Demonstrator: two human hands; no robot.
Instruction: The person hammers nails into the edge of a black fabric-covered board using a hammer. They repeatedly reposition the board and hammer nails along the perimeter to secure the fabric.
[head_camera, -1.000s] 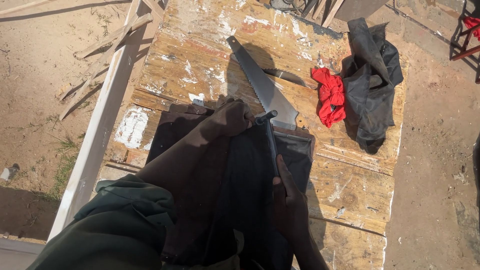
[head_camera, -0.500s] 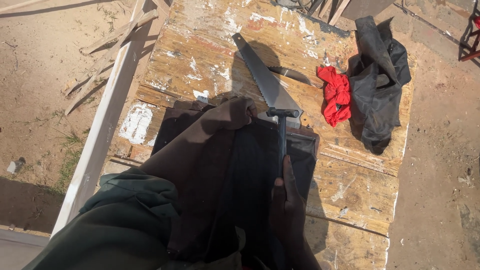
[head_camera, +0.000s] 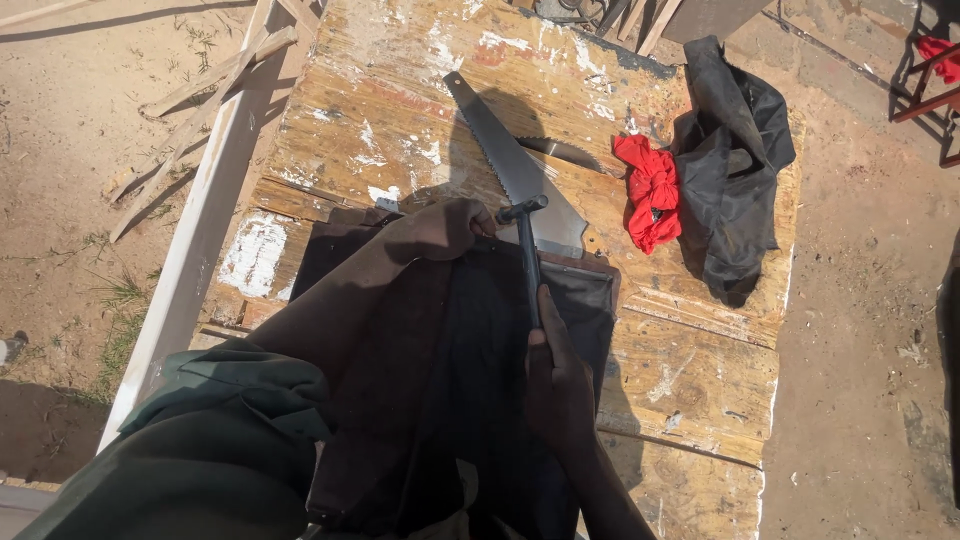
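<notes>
Dark cloth (head_camera: 450, 390) lies spread over the near part of the worn wooden counter (head_camera: 700, 370), and both hands work on it. The right hand (head_camera: 560, 385) has its fingers wrapped closed around the handle of a hammer (head_camera: 527, 255), whose long axis runs toward 12 o'clock, with the head at the far edge of the cloth. The left hand (head_camera: 445, 228) sits at about 10 o'clock from the hammer head, just beside it, fingers pressed together on the cloth edge; I cannot tell if they pinch a nail or only the cloth. A hand saw (head_camera: 510, 165) lies beyond, its blade pointing toward 11 o'clock. At 2 o'clock are a red rag (head_camera: 650, 190) and a black bag (head_camera: 735, 160). Shadow hides the part of the cloth under the hammer head.
</notes>
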